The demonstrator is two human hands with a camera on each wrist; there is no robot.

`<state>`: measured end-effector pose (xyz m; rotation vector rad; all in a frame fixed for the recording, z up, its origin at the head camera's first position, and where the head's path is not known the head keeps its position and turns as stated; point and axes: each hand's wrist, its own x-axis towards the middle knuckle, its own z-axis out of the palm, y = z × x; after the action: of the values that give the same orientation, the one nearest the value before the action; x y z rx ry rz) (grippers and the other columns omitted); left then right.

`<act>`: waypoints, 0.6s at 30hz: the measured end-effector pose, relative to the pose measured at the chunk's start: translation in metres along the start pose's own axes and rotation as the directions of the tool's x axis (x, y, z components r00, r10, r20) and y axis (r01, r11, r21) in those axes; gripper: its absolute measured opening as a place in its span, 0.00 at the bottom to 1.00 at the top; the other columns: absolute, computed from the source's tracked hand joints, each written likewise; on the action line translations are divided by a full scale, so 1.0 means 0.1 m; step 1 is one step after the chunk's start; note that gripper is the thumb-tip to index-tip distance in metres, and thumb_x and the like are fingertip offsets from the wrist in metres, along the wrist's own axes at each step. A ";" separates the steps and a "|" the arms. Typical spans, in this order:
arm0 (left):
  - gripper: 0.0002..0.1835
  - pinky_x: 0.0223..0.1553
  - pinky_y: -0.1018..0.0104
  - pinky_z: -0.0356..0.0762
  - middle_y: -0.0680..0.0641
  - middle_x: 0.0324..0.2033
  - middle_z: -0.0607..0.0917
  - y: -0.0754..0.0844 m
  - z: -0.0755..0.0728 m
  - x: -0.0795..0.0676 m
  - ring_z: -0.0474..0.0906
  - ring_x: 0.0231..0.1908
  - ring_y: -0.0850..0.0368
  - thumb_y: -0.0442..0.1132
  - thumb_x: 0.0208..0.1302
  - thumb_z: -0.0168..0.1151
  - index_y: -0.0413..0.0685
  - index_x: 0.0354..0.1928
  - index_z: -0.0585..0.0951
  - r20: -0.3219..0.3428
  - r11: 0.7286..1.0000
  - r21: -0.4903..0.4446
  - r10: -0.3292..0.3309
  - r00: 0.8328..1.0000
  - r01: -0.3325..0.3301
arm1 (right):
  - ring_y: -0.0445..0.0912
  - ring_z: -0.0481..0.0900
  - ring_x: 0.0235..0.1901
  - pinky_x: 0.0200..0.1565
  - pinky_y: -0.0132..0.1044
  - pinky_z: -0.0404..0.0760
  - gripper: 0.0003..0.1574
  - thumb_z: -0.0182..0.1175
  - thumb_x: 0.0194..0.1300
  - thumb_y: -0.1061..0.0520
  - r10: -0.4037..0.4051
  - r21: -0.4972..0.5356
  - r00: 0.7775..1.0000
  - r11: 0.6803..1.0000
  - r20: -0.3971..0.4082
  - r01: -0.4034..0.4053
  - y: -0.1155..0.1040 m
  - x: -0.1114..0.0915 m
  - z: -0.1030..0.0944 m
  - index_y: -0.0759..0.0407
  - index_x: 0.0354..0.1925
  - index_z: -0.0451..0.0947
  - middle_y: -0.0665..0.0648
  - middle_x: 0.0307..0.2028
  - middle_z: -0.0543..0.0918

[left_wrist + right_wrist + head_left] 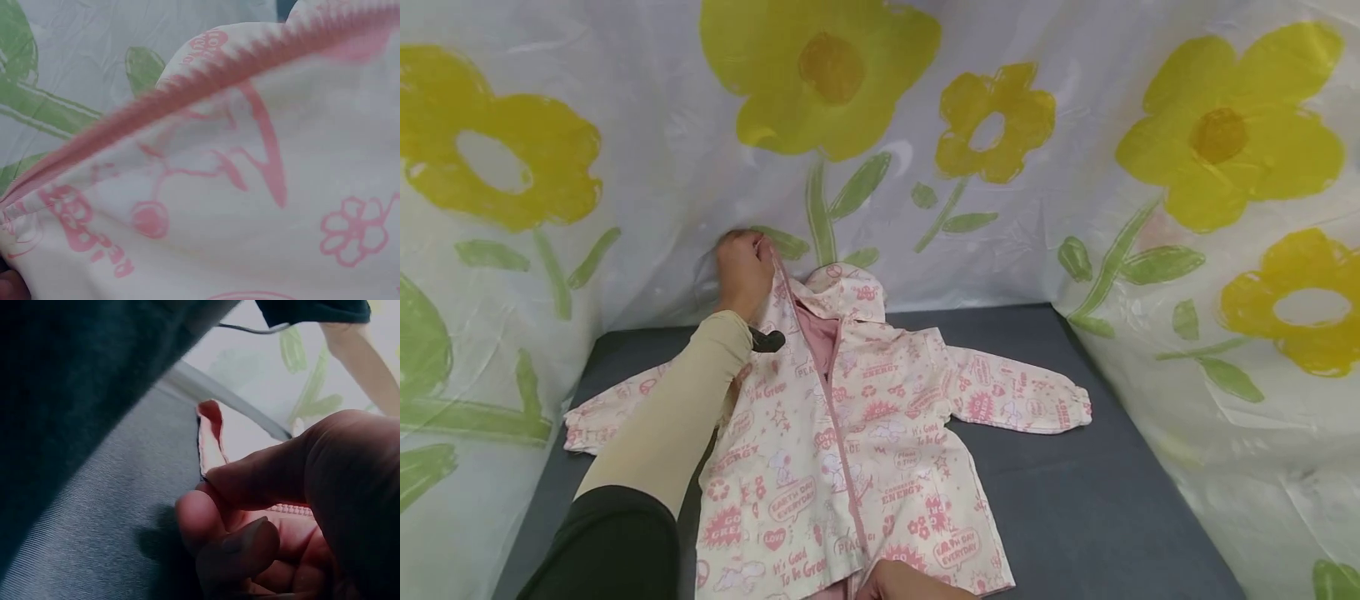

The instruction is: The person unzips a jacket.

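A cream hooded jacket [880,400] with pink print lies spread out, its sleeves reaching to both sides. My left hand [745,271] holds the upper end of the front edge, lifted beside the hood [846,292]. The pink zipper [842,442] runs down the front, parted near the neck over a pink lining. In the left wrist view the raised zipper teeth [206,81] cross the picture, and only a bit of that hand shows. At the bottom hem my right hand [913,582] pinches the front edge between thumb and fingers; zipper teeth [294,510] show behind them.
The jacket rests on a dark grey table surface [1075,483]. A white sheet [655,167] with yellow flowers hangs behind and along both sides. A small black device [767,340] sits at the left wrist.
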<state>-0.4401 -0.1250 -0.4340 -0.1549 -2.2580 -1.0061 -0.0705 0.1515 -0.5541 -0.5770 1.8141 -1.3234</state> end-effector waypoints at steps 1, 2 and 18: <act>0.14 0.59 0.36 0.76 0.25 0.41 0.88 0.01 -0.01 0.01 0.82 0.49 0.24 0.30 0.78 0.57 0.25 0.42 0.87 0.011 1.000 0.000 0.002 1.000 -0.002 | 0.25 0.59 0.14 0.17 0.20 0.61 0.19 0.67 0.70 0.59 0.000 0.015 1.000 1.000 -0.002 0.000 -0.01 0.00 0.00 0.76 0.29 0.86 0.41 0.14 0.73; 0.14 0.59 0.36 0.76 0.25 0.42 0.88 0.02 -0.01 0.03 0.82 0.50 0.24 0.31 0.78 0.58 0.25 0.43 0.87 0.022 1.000 0.000 0.004 1.000 -0.004 | 0.25 0.58 0.14 0.17 0.21 0.60 0.18 0.68 0.70 0.59 0.002 0.017 1.000 1.000 -0.004 -0.002 -0.02 -0.01 -0.01 0.75 0.29 0.86 0.40 0.15 0.72; 0.13 0.60 0.36 0.75 0.26 0.42 0.86 -0.03 -0.03 -0.03 0.81 0.50 0.25 0.33 0.78 0.61 0.25 0.43 0.87 0.051 1.000 -0.007 -0.019 0.999 0.019 | 0.28 0.61 0.15 0.18 0.23 0.63 0.12 0.70 0.66 0.59 0.084 0.032 0.995 0.996 -0.047 -0.082 -0.08 0.01 -0.01 0.67 0.31 0.91 0.36 0.16 0.76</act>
<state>-0.4371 -0.1288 -0.4365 -0.1648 -2.3059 -1.0316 -0.0720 0.1486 -0.5469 -0.4521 1.8338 -1.3167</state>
